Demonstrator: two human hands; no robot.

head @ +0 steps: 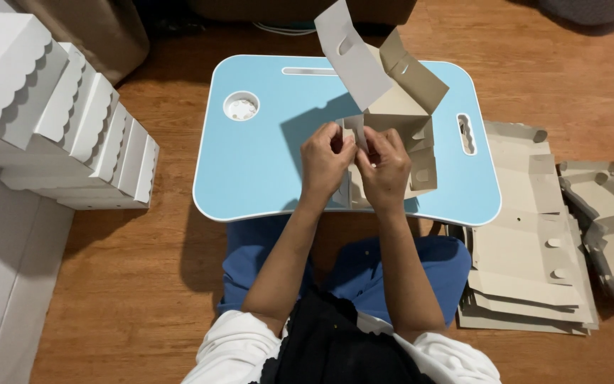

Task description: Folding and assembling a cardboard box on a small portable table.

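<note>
Light-blue lap table [264, 163] on wooden floor [143, 284]. Half-folded cardboard box [399, 114] on tabletop. Flat cardboard blanks [527, 249] stacked on floor right; finished white boxes [72, 135] left.

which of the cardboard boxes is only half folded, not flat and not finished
The cardboard box on the blue lap table, pinched by both hands. Its flaps stick up, while the blanks lie flat on the floor and the white boxes stand closed.

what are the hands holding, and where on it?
Both hands, left hand and right hand, pinch the near flaps of a half-folded cardboard box over the blue lap table.
</note>
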